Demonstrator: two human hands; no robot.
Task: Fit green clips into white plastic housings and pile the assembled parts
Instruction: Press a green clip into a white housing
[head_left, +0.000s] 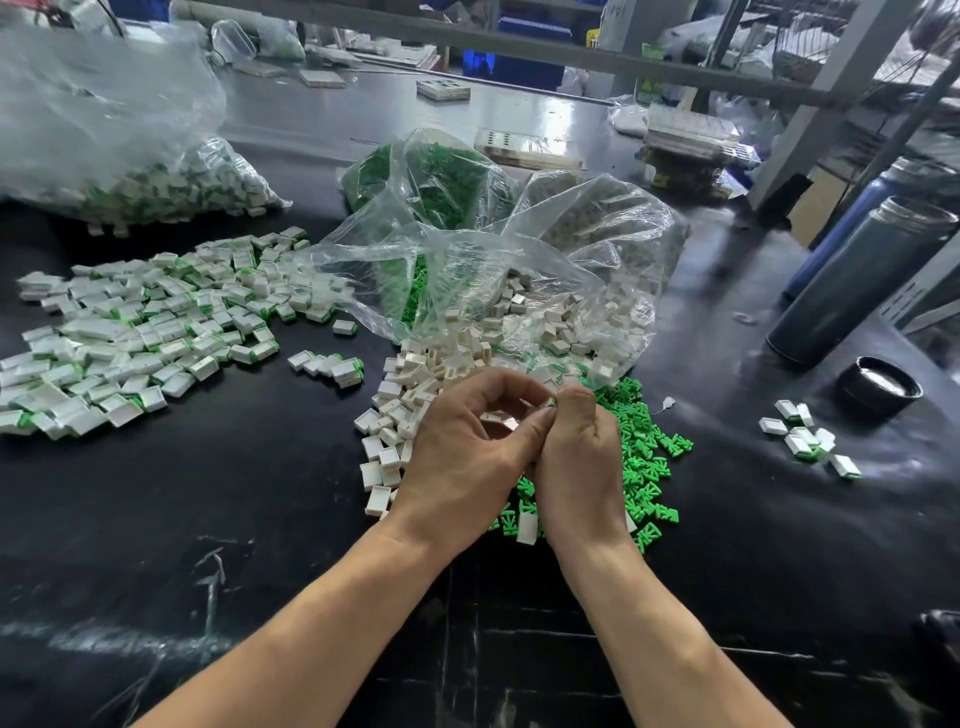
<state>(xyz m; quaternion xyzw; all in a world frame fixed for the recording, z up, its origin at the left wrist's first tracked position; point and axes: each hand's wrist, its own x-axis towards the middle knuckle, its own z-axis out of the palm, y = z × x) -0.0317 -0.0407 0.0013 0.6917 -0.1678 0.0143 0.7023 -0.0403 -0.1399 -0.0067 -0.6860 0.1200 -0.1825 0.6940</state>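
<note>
Both hands meet at centre, just near of the loose white housings. Left hand pinches a white housing between thumb and curled fingers, long axis roughly left-right, open end apparently facing right. Right hand has fingers curled, pinching a green clip at the fingertips; only a sliver of green shows. Clip sits immediately right of the housing, touching or nearly so; cannot tell if it is seated. Next move likely a push leftward along the housing's axis. Loose green clips lie right of the hands; assembled pile is far left, so left hand is nearer for the drop.
</note>
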